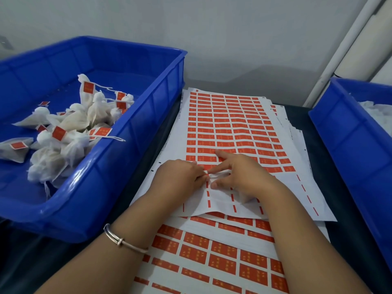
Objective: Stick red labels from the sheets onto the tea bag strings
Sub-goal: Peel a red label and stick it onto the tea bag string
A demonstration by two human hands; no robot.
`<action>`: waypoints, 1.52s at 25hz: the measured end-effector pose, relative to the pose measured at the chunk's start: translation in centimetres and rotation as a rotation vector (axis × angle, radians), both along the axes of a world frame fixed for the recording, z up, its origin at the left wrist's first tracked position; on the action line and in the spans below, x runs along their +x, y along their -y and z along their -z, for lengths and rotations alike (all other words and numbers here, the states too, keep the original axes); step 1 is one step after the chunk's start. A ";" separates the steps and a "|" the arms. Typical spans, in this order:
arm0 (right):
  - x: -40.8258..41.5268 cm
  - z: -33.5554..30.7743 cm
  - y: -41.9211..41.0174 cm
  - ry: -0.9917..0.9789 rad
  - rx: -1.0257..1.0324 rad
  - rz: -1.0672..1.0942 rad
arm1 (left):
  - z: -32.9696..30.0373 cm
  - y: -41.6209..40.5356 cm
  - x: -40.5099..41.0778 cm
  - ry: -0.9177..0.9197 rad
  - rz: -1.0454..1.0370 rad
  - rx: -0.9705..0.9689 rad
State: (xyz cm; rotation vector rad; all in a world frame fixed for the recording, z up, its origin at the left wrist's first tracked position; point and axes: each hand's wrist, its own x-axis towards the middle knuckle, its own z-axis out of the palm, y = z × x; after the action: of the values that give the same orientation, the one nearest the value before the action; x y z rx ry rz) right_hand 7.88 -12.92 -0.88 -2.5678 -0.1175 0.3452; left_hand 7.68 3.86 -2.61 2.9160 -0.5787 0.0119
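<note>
Now, label in hand: a red label (209,171) sits between the two hands, at the near edge of the remaining red rows on the top sheet (235,132); only a sliver of it shows, so how far it has peeled I cannot tell.
Left hand: the left hand (180,177) lies on the sheet just left of that label, its fingers (200,177) curled and pressed together at the tips, seemingly pinching the label's edge.
Right hand: the right hand (239,172) touches the same spot from the right; its forefinger points away over the red rows, the other fingers are loosely spread, thumb low beside the label.
Tea bag: a white tea bag (237,194) appears to lie under the right palm; its string is hidden, so which way it runs I cannot say.
Key relation: label and both sets of fingertips meet at one point, midway between the hands; neither hand is clearly nearer.
Label axis: the labels' long sides run left to right across the sheet.
Peeled zone: bare backing with thin red dashes lies nearer the person.
Finished bags: labelled tea bags (63,132) fill the blue crate (135,132) to the left.
Other crate: a second blue crate (347,132) stands on the table (318,149) to the right, with white contents barely showing.
Lower sheets: more label sheets (212,255) lie underneath.
</note>
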 end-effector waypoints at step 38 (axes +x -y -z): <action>0.3 0.6 0.2 0.037 0.014 -0.044 | -0.7 -0.1 0.3 -0.011 0.121 0.117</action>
State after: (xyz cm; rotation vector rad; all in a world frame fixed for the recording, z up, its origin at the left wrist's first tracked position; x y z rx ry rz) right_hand 8.18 -13.12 -1.50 -2.5620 -0.1897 0.3127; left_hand 7.94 3.98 -1.91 2.9848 -0.7783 -0.0549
